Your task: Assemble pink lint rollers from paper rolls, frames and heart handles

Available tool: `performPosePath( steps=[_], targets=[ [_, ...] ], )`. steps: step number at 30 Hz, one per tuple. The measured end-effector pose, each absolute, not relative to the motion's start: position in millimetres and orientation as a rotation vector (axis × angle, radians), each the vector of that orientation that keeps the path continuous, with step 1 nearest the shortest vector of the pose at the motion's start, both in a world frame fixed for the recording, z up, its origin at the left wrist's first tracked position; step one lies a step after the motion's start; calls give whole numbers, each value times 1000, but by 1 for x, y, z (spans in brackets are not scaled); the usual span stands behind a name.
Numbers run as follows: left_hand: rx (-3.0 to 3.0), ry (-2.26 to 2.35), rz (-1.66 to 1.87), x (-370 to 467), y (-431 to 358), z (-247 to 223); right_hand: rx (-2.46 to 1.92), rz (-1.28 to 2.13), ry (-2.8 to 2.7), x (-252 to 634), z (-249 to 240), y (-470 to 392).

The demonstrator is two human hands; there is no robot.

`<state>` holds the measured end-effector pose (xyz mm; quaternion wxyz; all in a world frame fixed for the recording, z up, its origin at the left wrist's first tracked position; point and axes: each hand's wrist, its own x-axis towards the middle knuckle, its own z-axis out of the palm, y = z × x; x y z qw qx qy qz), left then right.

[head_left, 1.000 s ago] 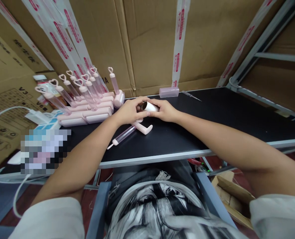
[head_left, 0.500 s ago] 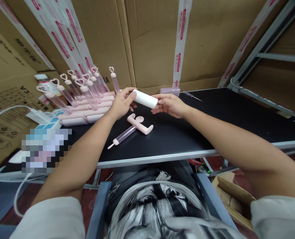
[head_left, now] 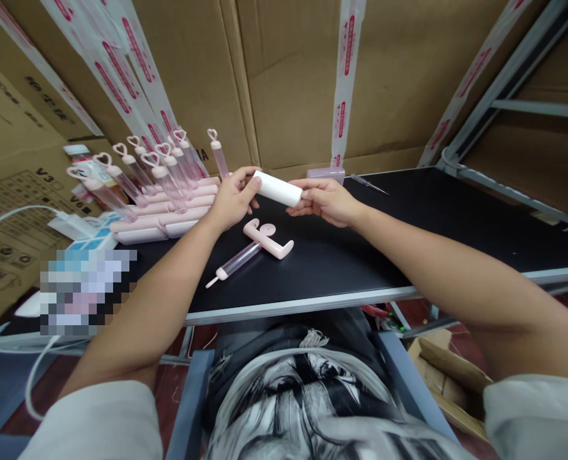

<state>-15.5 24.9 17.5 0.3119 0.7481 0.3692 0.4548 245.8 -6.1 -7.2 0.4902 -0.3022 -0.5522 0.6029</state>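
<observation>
A smooth white lint roller refill (head_left: pixel 278 189) is held at a slant above the black table. My left hand (head_left: pixel 236 197) grips its left end between thumb and fingers. At its right end, the fingers of my right hand (head_left: pixel 326 200) are closed on the roll. Below my hands lies a pink lint roller handle (head_left: pixel 239 260) with a clear shaft and a U-shaped pink frame (head_left: pixel 270 241). A small round pink cap (head_left: pixel 267 230) rests against or beside that frame; which one I cannot tell.
Several assembled pink lint rollers (head_left: pixel 168 220) with heart-tipped handles stand grouped at the left. Behind my right hand are a translucent pink block (head_left: pixel 329 174) and a thin screwdriver (head_left: pixel 368 184). A power strip (head_left: pixel 94 233) and bottle (head_left: pixel 80 160) sit far left; cardboard (head_left: pixel 293 83) walls the back.
Both hands keep their hold on the white roll, which stays nearly in place. The whole view shifts slightly; the handle and frame lie as before.
</observation>
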Motion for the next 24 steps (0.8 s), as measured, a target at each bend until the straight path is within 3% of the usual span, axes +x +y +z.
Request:
performPosePath(
  steps=[10, 18, 24],
  targets=[
    [1876, 1124, 1397, -18, 34, 18, -717, 1150, -1348, 241, -15, 5],
    [1744, 1169, 1538, -21, 39, 21, -1027, 598, -2108, 237, -26, 5],
    [1731, 1161, 1538, -15, 34, 21, -1185, 323, -2364, 228, -32, 8]
  ],
)
